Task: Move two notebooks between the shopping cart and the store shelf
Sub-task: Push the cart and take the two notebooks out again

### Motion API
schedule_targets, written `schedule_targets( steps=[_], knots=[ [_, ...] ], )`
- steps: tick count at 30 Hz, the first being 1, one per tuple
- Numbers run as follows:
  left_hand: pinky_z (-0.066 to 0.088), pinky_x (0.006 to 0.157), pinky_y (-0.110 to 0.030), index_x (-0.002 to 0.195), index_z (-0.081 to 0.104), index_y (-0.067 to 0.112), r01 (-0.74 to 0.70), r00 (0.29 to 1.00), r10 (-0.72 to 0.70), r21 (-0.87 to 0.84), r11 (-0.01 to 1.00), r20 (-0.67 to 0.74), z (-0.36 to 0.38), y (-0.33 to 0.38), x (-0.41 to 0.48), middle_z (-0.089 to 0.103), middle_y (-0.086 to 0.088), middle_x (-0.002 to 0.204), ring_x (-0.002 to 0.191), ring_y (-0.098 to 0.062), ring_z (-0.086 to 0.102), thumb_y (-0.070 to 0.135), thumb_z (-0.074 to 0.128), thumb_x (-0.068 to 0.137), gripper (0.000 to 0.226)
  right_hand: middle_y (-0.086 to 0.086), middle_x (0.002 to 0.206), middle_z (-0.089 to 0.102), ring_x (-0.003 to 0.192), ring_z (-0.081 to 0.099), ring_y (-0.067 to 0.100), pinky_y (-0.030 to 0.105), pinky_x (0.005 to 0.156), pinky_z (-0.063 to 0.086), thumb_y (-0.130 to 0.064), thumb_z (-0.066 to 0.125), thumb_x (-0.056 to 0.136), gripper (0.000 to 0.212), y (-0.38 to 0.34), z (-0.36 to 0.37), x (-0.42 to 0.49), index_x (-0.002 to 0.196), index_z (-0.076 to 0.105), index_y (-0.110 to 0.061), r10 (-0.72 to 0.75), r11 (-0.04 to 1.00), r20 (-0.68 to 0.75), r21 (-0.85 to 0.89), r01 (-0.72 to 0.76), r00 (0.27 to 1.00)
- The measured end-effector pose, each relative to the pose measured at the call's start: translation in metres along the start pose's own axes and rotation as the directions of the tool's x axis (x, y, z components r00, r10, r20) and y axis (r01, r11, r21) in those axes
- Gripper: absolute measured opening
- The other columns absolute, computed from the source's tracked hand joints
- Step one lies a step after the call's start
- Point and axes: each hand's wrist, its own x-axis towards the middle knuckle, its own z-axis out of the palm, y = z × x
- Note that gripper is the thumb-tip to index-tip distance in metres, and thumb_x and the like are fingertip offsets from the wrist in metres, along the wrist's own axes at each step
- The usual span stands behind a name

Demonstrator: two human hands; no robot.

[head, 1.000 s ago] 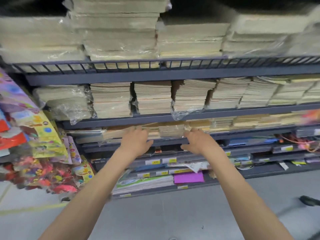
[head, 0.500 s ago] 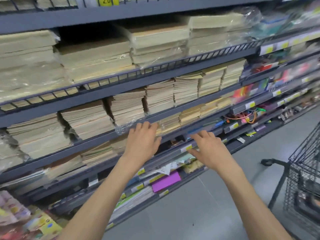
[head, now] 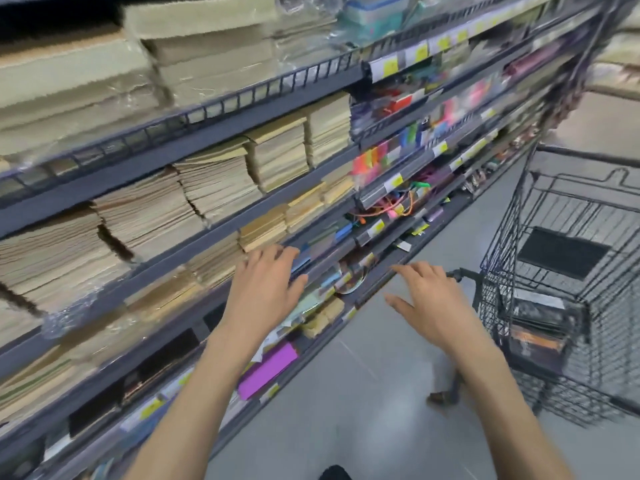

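The left hand (head: pixel 265 289) has its grip apart, fingers straight and holding nothing, the fingertips at the front edge of a lower tier of the store shelf (head: pixel 221 129). The right hand (head: pixel 429 299), just off the shelf, is likewise spread and empty. Tan notebook stacks (head: pixel 214 192) fill the shelf's middle tiers. The shopping cart (head: pixel 493 306) stands beside the shelf with dark, blurred flat items (head: pixel 536 327) inside.

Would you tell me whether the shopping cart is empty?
Not empty: the shopping cart holds flat dark items at its bottom; blur hides what they are.
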Motion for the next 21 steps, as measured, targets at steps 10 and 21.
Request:
schedule_targets(
  steps=[10, 21],
  knots=[
    [0.043, 0.098, -0.045, 0.137, 0.050, 0.023, -0.166, 0.981, 0.172, -0.067, 0.984, 0.090, 0.040, 0.062, 0.101, 0.056, -0.004, 0.134, 0.126, -0.028, 0.049, 0.048, 0.049, 0.098, 0.046, 0.007, 0.141, 0.048, 0.128, 0.043, 0.031, 0.042, 0.100, 0.041, -0.048, 0.057, 0.094, 0.060, 0.077, 0.006, 0.020, 0.145, 0.044, -0.020, 0.218, 0.976, 0.022, 0.016, -0.218, 0.976],
    [0.042, 0.095, -0.044, 0.138, 0.049, 0.020, -0.409, 0.890, 0.422, -0.111, 0.906, 0.172, 0.086, 0.122, 0.253, 0.054, -0.005, 0.135, 0.125, -0.030, 0.048, 0.046, 0.048, 0.099, 0.046, 0.006, 0.141, 0.048, 0.129, 0.044, 0.029, 0.045, 0.101, 0.044, -0.051, 0.056, 0.093, 0.058, 0.149, -0.001, 0.095, 0.143, 0.045, -0.023, 0.491, 0.870, 0.064, 0.009, -0.492, 0.869]
  ],
)
